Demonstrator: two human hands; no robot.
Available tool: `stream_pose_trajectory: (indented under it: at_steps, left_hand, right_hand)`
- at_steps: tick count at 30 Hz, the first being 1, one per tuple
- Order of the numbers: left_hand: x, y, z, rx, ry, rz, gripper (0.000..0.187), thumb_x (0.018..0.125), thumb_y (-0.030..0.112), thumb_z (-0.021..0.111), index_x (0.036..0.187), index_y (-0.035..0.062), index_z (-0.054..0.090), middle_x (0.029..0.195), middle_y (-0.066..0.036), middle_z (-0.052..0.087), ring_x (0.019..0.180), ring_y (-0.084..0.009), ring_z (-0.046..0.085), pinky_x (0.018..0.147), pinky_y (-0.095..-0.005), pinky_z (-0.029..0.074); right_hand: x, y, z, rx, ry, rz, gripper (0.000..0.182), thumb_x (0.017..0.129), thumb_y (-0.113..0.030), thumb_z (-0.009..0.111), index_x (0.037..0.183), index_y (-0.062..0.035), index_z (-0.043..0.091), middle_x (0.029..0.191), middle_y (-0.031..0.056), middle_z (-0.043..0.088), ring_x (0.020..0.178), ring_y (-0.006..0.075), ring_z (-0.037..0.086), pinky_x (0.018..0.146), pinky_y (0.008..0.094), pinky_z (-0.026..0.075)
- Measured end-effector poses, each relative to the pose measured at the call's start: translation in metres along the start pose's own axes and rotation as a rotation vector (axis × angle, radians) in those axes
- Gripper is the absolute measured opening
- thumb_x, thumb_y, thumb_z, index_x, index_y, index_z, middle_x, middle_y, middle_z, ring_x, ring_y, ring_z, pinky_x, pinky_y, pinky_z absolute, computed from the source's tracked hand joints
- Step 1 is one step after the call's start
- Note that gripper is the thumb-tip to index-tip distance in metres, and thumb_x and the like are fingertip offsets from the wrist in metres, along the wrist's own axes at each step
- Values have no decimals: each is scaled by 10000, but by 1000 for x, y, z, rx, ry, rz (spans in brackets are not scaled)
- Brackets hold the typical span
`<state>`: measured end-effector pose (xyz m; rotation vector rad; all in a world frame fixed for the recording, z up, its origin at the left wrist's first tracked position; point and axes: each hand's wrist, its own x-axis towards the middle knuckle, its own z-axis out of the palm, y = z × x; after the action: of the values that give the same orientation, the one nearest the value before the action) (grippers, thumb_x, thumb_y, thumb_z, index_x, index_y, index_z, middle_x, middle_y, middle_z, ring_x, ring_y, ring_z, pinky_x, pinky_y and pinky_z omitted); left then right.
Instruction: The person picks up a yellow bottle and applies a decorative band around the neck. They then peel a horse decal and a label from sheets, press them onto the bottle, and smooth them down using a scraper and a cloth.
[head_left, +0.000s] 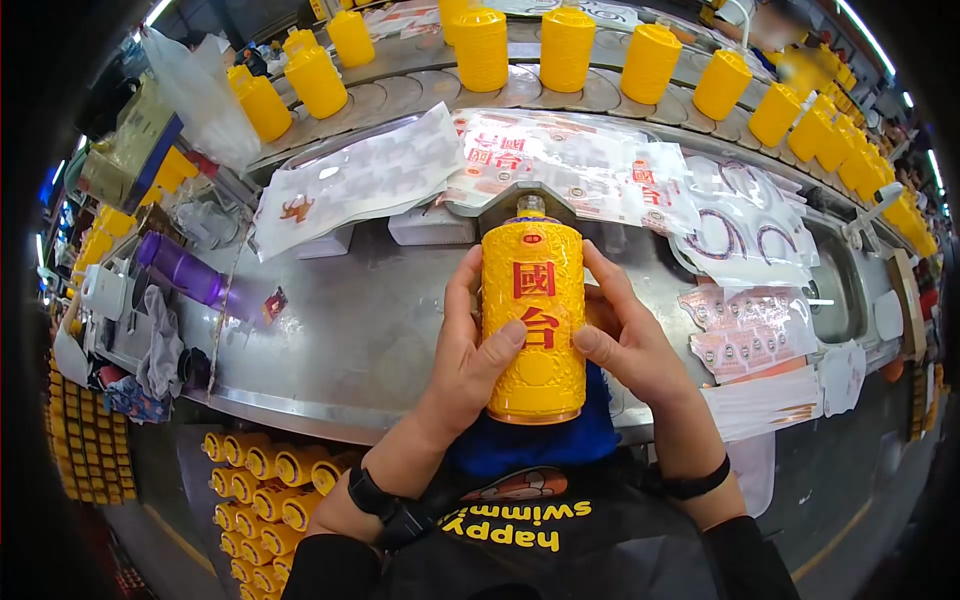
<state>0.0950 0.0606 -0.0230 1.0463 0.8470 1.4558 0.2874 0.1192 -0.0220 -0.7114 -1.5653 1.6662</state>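
A yellow embossed bottle point(533, 265) with red characters on its front stands nearly upright between my two hands, over the near edge of the metal table. My left hand point(470, 345) wraps its left side, with the thumb laid on the lower red character. On the other side, my right hand point(630, 335) holds the bottle with the thumb at its right edge and the fingers partly behind it. The bare neck shows at the top. Just beyond lie printed decal sheets point(535, 150) with red characters, and a white backing sheet point(355, 180).
Yellow bottles point(565, 50) ride a curved conveyor point(515, 85) along the back. A purple bottle point(182, 268) lies at left on the metal table point(330, 340). More decal sheets point(745, 230) lie at right by a sink point(838, 270). Stacked yellow bottles point(265, 500) stand below the table's front-left edge.
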Motion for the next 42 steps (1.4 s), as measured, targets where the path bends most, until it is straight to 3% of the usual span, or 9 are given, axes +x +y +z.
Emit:
stream_pose_trajectory:
  at_steps: [10, 13, 25, 28, 31, 32, 36, 39, 42]
  left_hand:
    - [0, 0, 0, -5, 10, -13, 759, 961, 203, 584, 1516, 16, 101, 1463, -171, 319, 1321, -238, 400, 1100, -356, 355]
    - [-2, 4, -3, -150, -20, -74, 734, 976, 208, 559, 1517, 13, 102, 1472, -168, 313, 1327, -232, 395, 1105, -352, 344]
    - [0, -4, -8, 43, -13, 36, 702, 1006, 245, 513, 1503, -42, 109, 1488, -189, 293, 1382, -247, 322, 1141, -348, 265]
    - [0, -8, -12, -11, 54, 34, 649, 1007, 249, 510, 1486, -39, 180, 1461, -195, 340, 1356, -249, 363, 1126, -356, 288]
    - [18, 4, -20, 192, 91, 105, 567, 1008, 248, 510, 1436, -41, 276, 1395, -198, 421, 1318, -245, 412, 1106, -356, 315]
    - [26, 12, -16, 260, 120, 161, 442, 1004, 256, 527, 1323, -21, 401, 1279, -167, 504, 1183, -221, 511, 1021, -331, 397]
    - [53, 25, -8, 255, 91, 107, 285, 980, 247, 585, 1106, 10, 487, 1048, -82, 548, 925, -148, 551, 812, -286, 473]
    - [61, 20, -11, 359, 45, 34, 245, 994, 206, 559, 1146, 36, 469, 1064, -37, 509, 983, -85, 514, 867, -236, 443]
    - [64, 13, -11, 358, 63, 26, 214, 979, 171, 587, 1108, 52, 465, 1019, -22, 500, 907, -62, 521, 788, -214, 467]
  right_hand:
    - [0, -1, -6, -15, -33, 34, 938, 844, -310, 759, 1536, -21, 197, 1499, 105, 255, 1236, 204, 430, 1061, 325, 381]
    - [-1, -6, -7, -35, -30, 73, 940, 848, -326, 756, 1531, -6, 196, 1495, 114, 260, 1226, 204, 439, 1052, 319, 388]
    - [1, 0, 4, -101, 58, 4, 959, 849, -393, 752, 1518, 19, 202, 1481, 125, 293, 1162, 216, 453, 1001, 324, 426]
    - [0, -3, 7, -79, 72, 11, 962, 848, -400, 753, 1517, 19, 202, 1478, 126, 296, 1167, 218, 448, 1004, 327, 424]
    - [-1, -5, 8, -88, 78, 30, 951, 852, -398, 751, 1518, 9, 209, 1471, 132, 295, 1177, 223, 447, 995, 323, 435]
    - [-1, -3, 9, -107, 84, 28, 947, 852, -397, 750, 1518, 7, 211, 1466, 133, 298, 1179, 224, 448, 992, 320, 438]
    - [2, -11, 14, -126, 77, 32, 909, 863, -362, 742, 1514, 2, 222, 1446, 135, 311, 1198, 233, 440, 973, 317, 459]
    - [1, -9, 13, -133, 83, 21, 899, 867, -350, 738, 1512, 5, 222, 1445, 145, 310, 1208, 239, 433, 972, 323, 463]
    - [1, -8, 13, -133, 87, 24, 893, 869, -339, 737, 1510, 9, 222, 1446, 155, 310, 1214, 245, 429, 983, 331, 456]
